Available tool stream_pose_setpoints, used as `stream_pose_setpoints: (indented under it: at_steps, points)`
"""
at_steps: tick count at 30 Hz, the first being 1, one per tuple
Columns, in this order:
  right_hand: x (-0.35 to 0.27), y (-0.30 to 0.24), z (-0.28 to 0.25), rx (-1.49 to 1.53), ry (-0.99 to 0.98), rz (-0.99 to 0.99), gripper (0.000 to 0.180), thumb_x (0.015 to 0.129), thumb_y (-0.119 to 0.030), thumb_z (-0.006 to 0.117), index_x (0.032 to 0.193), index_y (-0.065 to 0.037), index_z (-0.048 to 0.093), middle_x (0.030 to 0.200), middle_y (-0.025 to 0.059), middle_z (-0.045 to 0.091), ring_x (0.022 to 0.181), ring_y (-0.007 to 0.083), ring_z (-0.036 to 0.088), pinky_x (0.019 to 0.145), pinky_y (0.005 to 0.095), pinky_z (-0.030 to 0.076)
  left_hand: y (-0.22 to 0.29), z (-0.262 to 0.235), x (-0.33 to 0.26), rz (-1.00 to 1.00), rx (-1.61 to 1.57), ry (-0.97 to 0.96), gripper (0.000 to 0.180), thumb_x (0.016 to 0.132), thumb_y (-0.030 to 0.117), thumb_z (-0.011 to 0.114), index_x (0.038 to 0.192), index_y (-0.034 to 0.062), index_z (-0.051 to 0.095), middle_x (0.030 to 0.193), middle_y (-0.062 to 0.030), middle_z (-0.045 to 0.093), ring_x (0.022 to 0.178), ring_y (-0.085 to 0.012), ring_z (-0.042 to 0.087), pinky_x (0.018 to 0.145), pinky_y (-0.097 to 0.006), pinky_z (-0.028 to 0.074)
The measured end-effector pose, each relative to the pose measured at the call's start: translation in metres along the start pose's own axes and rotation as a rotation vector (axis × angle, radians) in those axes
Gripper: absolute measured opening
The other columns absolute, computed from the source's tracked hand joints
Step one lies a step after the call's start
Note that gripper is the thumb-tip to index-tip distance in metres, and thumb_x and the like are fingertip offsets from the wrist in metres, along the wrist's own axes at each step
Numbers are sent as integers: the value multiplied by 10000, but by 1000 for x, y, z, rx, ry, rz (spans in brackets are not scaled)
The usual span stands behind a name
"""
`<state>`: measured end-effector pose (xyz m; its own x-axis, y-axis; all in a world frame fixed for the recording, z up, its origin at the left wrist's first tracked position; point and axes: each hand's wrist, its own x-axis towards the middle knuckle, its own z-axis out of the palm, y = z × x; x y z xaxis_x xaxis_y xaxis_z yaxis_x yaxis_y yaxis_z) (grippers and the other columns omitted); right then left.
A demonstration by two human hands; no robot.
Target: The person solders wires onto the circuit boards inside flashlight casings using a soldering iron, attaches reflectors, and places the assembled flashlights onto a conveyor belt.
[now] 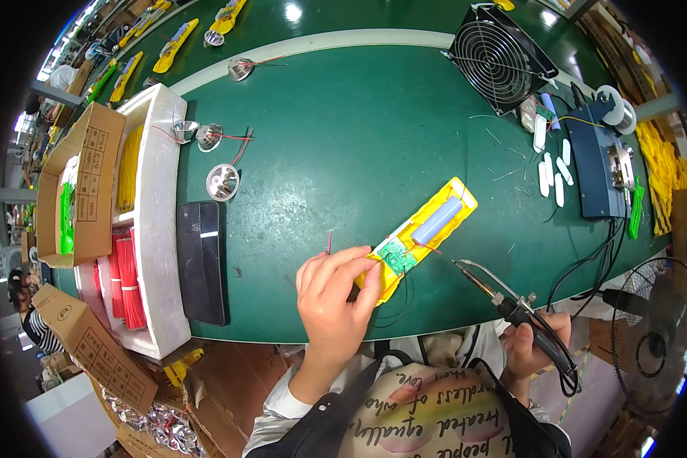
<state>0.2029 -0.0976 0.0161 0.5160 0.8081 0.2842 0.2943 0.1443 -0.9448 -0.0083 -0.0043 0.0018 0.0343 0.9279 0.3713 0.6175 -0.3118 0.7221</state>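
Note:
On the green bench mat in front of me lies a yellow plastic housing half (456,200), slanting up to the right. A blue cylindrical battery (437,221) rests in its upper part, with a small green circuit board (396,260) below it and thin red and black wires. My left hand (332,294) is closed on the housing's lower end, covering part of it; a red wire tip pokes out above the fingers. In my right hand (528,345) is a soldering iron (505,307) with a thin metal feed tube. Its tip is to the right of the board, apart from it.
Left: a black phone (201,263), a white foam box (162,229) with red and yellow wires, a cardboard carton (91,183), and several reflector cups (223,182). Right: a black fan (500,57), white pieces (559,190), a blue soldering station (599,164), a solder spool (618,111) and cables.

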Motion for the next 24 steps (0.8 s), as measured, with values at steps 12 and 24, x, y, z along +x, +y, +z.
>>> stream_pose_setpoints:
  at_steps: [12,24]
  points:
    - [-1,6,-5,43,1,-4,348,738,-229,650,754,-20,372,498,67,525,382,66,451,392,173,357,-3,-31,-4,-306,-98,114,56,724,29,586,729,-16,553,734,-101,579,638,-177,538,576,-278,416]
    - [2,13,-15,125,20,19,330,752,-219,632,753,-20,369,497,65,506,383,66,433,393,173,348,6,-44,39,-330,327,-480,169,676,116,640,730,-37,594,539,-87,507,447,-160,460,442,-282,367]
